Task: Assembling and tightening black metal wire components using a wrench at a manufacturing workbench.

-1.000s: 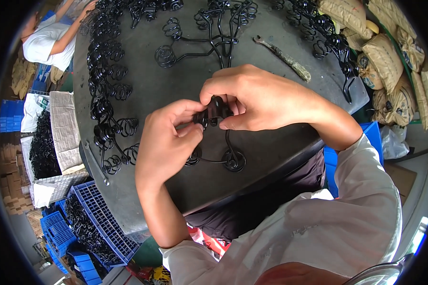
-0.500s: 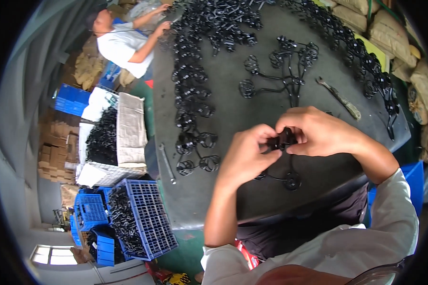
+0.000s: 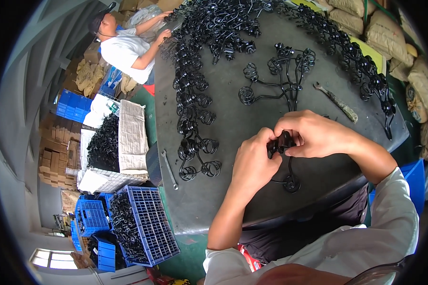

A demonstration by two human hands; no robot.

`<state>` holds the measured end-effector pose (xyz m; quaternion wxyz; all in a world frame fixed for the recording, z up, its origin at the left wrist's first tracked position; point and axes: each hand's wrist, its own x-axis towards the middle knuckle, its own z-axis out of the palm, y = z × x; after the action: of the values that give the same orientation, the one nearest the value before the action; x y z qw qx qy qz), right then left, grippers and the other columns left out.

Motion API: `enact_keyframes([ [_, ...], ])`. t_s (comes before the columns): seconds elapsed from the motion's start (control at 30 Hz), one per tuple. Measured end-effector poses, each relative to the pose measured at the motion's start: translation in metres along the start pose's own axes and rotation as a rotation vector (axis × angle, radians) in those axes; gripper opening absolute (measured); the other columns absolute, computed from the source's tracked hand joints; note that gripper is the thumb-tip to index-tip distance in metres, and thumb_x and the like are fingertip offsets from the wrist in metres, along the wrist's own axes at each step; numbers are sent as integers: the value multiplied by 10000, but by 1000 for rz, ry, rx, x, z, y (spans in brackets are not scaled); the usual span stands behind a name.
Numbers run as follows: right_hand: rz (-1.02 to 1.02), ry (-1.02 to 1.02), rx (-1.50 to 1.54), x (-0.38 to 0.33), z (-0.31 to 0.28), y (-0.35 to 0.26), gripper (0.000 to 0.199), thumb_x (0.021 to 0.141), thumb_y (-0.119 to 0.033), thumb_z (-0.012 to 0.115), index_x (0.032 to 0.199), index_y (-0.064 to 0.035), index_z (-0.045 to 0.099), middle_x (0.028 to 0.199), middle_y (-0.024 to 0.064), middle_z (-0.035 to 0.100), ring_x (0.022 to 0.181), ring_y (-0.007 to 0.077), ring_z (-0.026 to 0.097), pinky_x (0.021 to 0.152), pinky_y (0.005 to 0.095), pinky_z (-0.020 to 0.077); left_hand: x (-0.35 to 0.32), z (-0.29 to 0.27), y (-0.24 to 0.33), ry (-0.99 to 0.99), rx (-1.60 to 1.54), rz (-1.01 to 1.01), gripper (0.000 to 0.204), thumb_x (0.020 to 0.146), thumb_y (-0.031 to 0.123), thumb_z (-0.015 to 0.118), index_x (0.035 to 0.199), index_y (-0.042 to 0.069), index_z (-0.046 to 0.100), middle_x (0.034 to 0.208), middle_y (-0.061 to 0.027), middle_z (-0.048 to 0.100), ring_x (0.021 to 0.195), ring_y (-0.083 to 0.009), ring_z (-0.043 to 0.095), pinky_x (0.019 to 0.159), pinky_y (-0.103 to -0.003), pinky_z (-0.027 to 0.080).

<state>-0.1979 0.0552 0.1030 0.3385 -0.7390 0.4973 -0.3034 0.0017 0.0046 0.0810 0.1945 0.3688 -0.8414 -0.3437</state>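
Observation:
Over the near edge of the dark table (image 3: 195,204), both hands meet at a black coiled metal rod part (image 3: 285,141) with a dark block-like piece at its top. My left hand (image 3: 253,162) pinches it from the left, thumb and fingers closed. From the right, my right hand (image 3: 316,137) grips the same part between thumb and bent fingers. A black coil (image 3: 291,183) shows below the hands; the fingers hide much of the middle. Just beyond lies a cluster of similar black coiled rod parts (image 3: 287,88). A wrench with a wrapped handle (image 3: 337,103) rests right of it.
A row of black coiled parts (image 3: 190,123) runs along the left, beside another wrench (image 3: 169,171). A heap (image 3: 223,23) lies at the far side, another row (image 3: 361,66) at right. A co-worker (image 3: 128,54) stands far left. Blue crates (image 3: 150,223) and sacks (image 3: 390,35) flank the table.
My left hand has shifted slightly right and closer to my right hand. Both still grip the part. The whole view has shifted a little, and the co-worker's head has moved.

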Motion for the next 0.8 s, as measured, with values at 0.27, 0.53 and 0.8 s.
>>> enact_keyframes([
  [0.27,-74,5,-1,5,-1,9,339,702,-19,802,992,13,629,842,167,646,757,324,675,662,434,521,0,0,-10,49,-127,40,280,738,-29,708,1007,-6,632,816,-161,691,688,-258,693,650,-367,535],
  [0.53,-32,0,2,1,-2,13,351,702,-9,805,1006,28,634,843,179,657,781,335,679,670,439,516,3,6,-6,51,-181,41,285,740,-78,681,1012,-30,612,869,-137,712,666,-181,666,626,-311,518],
  [0.8,-60,-106,-61,-3,-11,15,354,715,-1,801,1026,34,636,838,183,685,814,345,697,680,436,524,1,6,-8,41,-101,46,288,747,-77,683,1029,-31,646,908,-163,732,724,-232,700,665,-323,532],
])
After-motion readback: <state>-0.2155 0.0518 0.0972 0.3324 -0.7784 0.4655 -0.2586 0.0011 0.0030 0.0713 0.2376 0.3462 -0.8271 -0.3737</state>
